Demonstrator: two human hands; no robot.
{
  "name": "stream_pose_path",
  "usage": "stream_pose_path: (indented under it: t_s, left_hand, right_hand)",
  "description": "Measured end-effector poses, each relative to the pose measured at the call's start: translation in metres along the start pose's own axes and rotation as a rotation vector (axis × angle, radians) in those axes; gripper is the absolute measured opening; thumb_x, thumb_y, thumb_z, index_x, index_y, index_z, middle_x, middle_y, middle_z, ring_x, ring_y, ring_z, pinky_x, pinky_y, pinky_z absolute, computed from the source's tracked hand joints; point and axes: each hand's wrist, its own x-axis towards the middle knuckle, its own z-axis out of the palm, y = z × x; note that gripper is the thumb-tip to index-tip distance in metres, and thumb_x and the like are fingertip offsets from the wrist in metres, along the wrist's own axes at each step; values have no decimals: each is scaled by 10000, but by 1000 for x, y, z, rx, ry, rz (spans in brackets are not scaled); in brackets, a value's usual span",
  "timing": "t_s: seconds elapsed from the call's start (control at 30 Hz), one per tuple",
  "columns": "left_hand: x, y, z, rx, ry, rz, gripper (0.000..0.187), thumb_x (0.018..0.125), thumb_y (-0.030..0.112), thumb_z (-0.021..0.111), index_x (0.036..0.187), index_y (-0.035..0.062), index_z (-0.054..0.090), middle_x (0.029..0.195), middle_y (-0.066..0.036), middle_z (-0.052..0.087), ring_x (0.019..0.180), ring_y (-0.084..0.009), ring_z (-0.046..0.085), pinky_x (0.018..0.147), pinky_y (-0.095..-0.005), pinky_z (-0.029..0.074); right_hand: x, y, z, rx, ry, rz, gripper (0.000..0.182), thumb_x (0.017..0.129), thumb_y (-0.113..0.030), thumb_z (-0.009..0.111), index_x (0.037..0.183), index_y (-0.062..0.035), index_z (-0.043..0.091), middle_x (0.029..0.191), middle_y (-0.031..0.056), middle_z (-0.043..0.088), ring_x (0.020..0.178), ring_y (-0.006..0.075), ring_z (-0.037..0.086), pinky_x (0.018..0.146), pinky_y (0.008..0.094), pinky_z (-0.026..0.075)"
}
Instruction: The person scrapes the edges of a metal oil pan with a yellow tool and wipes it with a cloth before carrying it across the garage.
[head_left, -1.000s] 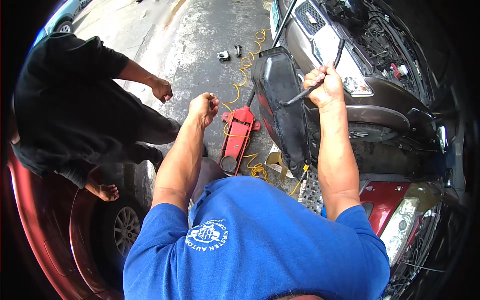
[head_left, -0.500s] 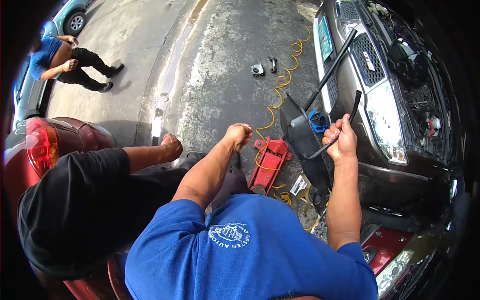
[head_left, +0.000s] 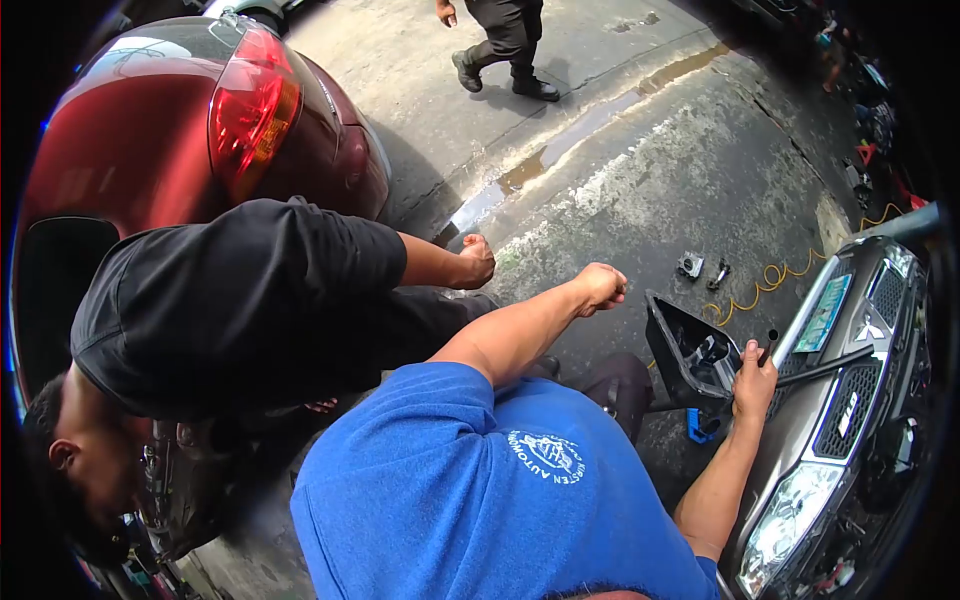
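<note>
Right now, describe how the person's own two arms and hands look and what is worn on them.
Both arms are bare from above the elbow down, with short sleeves of a blue T-shirt covering the shoulders. The shirt carries a round white printed logo with lettering around it. The left hand and right hand are ungloved; no watch, ring or wristband shows.

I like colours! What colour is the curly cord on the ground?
Yellow-orange: the cord shows best in the head view.

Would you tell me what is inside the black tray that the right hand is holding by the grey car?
The black tray tilts its open side toward the camera. Inside show dark walls and a few pale glints near the right hand. Whether those are parts or reflections cannot be told; its lower corner is hidden behind the blue shirt.
</note>
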Motion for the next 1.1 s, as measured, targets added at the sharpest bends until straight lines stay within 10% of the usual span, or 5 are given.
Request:
stream_pose_path:
  t_s: [0.13,0.37,0.7,1.1]
  left_hand:
    - [18,21,-9,-76,57,79,160,857,-4,588,992,79,607,899,-22,654,717,-120,645,572,-262,520]
    - [71,52,9,-189,162,147,257,824,-67,571,1047,54,617,925,-30,656,722,-123,652,580,-273,537]
    - [78,126,-31,-385,298,434,304,853,-70,579,1147,3,612,1069,-90,691,860,-159,681,744,-297,564]
    - [113,-11,-115,-635,653,118,182,911,44,629,1090,78,624,931,-21,685,757,-111,658,634,-243,521]
  right_hand:
    - [80,4,13,-256,88,-336,503,1026,-438,556,900,38,659,773,84,653,754,166,588,732,334,477]
    - [264,22,29,-184,-74,-242,557,1043,-480,475,900,29,650,888,106,655,882,189,572,821,347,441]
    - [379,-85,62,-332,-245,-548,527,1050,-453,490,787,-13,610,738,10,541,738,125,466,707,300,378]
    - [485,-169,158,-439,-321,-644,595,1041,-508,466,758,-10,623,708,20,557,707,131,476,683,311,385]
